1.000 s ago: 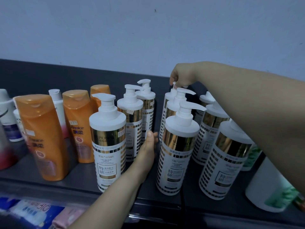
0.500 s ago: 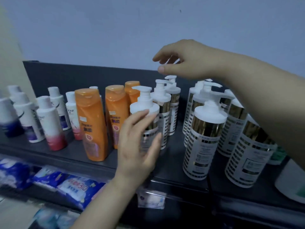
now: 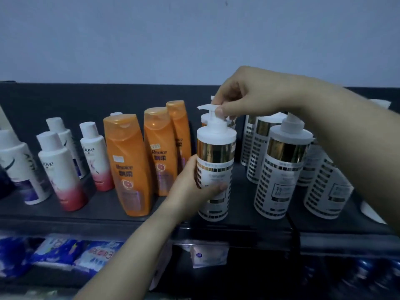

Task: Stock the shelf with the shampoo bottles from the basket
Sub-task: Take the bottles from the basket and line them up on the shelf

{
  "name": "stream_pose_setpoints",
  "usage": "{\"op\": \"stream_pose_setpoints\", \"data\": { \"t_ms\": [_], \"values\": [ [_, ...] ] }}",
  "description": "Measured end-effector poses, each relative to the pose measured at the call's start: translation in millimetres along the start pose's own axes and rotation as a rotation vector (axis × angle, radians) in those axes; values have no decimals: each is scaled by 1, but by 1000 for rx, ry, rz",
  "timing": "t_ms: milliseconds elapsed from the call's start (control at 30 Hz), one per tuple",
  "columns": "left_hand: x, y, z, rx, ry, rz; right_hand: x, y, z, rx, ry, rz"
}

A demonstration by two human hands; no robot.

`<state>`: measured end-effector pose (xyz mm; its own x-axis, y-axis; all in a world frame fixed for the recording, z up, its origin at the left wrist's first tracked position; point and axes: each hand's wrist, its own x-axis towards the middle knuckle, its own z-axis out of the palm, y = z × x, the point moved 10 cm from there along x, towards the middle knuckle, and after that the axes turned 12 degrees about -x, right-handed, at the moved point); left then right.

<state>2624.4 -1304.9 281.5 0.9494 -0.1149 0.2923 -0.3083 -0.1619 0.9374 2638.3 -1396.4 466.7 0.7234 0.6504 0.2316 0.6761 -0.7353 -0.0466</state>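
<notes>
Shampoo bottle: left grip curled round its lower body, right grip pinches the pump head. It stands upright near the front edge of the shelf, orange bottles just beside, white-and-gold row on the other side. Likely risks: a twist at the pump tips it off the edge; right forearm, crossing above that row, knocks bottles over.

Wall: plain pale blue-grey, up behind everything.
Packets: blue-and-white, lying in a row down below.
Label: white, hanging under the front edge.
</notes>
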Motion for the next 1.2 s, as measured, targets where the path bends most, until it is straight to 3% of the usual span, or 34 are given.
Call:
{"op": "stream_pose_setpoints", "data": {
  "t_ms": [100,200,267,467,1200],
  "values": [
    [2,0,10,-48,-18,10,-6,11,-2,16,-32,49],
    [2,2,15,-44,-2,22,-4,26,-19,55,82,128],
    [2,3,17,-38,6,28,7,35,-25,-51,134,171],
    [-2,6,17,-48,34,43,49,52,7,-256,-107,216],
    [1,2,17,-83,36,82,65,68,10,-205,-199,134]
  ]
}}
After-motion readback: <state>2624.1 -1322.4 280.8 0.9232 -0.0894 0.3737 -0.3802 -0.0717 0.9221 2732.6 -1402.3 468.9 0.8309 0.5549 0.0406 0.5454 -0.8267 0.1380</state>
